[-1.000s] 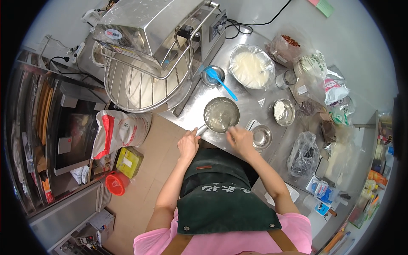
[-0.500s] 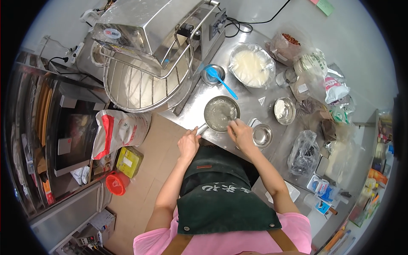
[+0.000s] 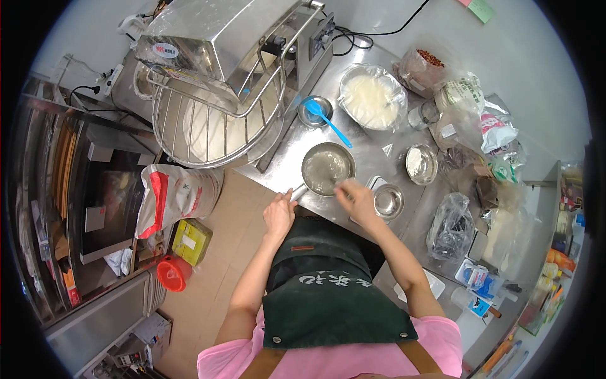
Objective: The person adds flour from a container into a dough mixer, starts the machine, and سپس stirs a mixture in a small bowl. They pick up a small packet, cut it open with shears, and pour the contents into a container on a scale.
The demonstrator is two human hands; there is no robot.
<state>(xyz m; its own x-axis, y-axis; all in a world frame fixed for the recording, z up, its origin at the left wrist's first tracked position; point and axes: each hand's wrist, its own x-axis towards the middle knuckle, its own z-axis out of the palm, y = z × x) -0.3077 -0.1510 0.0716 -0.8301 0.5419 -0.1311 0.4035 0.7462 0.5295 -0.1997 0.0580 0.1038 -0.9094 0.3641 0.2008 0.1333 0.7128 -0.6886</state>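
Note:
A round metal saucepan (image 3: 307, 158) with cloudy, pale liquid in it stands near the front edge of the steel worktop. My left hand (image 3: 279, 215) is closed around its handle, at the pan's lower left. At the pan's right front rim, my right hand (image 3: 355, 199) is closed with the fingers pinched together, slightly smeared by motion. Whatever it grips reaches toward the liquid but is too thin and blurred to name. Just right of that hand, a small metal bowl (image 3: 389, 201) rests on a white scale (image 3: 377, 183).
Behind the pan, a blue brush (image 3: 328, 123) lies across a small bowl (image 3: 308, 116). A plastic-covered bowl of pale dough (image 3: 372, 101) and a bowl of white powder (image 3: 421, 164) stand farther right, before several bags. A large mixer (image 3: 218, 120) with a wire guard fills the left.
My right hand has shifted slightly left and down along the pan's rim, and the swirl in the liquid looks different. My left hand keeps its hold on the handle.

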